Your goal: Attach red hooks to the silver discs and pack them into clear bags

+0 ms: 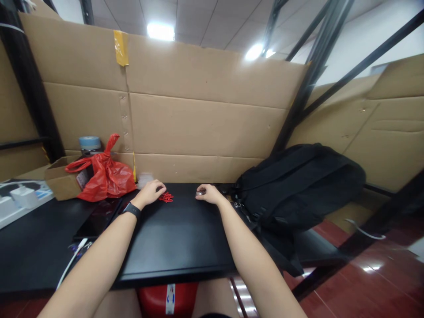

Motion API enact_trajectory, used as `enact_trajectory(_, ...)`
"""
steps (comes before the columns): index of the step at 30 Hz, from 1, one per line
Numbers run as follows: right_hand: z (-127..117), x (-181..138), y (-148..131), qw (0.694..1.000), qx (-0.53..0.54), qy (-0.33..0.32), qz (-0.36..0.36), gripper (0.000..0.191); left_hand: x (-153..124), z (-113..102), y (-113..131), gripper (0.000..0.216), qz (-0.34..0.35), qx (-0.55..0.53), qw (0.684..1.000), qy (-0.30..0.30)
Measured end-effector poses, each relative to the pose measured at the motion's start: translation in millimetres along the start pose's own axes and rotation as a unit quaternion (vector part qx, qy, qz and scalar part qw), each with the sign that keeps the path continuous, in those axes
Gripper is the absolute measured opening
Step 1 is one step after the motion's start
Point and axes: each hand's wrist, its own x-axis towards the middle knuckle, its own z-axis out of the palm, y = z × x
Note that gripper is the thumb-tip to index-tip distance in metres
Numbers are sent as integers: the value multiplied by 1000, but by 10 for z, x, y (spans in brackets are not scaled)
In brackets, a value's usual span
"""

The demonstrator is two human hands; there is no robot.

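My left hand (150, 193), with a dark band on its wrist, is at the left edge of a small heap of red pieces (166, 197) on the black table. Its thumb and fingers curl together, and whatever is between them is too small to make out. Farther right, my right hand (209, 194) rests low over the tabletop. Its fingers are closed around a small shiny silvery object (200, 193), mostly covered by the fingers. The red pieces look thin and short; their exact kind is unclear.
The black table (179, 238) meets a cardboard wall (205, 123). At left are a knotted red plastic bag (109, 174), a cardboard box (62, 179), a dark tablet-like device (97, 219), a white cable and a power strip (24, 201). A black backpack (298, 185) lies at right.
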Motion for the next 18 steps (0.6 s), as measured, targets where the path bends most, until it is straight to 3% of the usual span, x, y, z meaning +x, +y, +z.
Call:
enact_trajectory(5, 2, 1, 38, 1000, 5, -2, 31, 52, -8, 117, 24, 49, -30, -41, 997, -59)
enact_trajectory(11, -14, -11, -62, 999, -29, -12, 38, 48, -40, 180, 116, 57, -69, -59, 991, -102)
enact_trajectory(18, -14, -27, -178, 997, -48, -42, 50, 45, -40, 228, 163, 62, -65, -56, 992, -97)
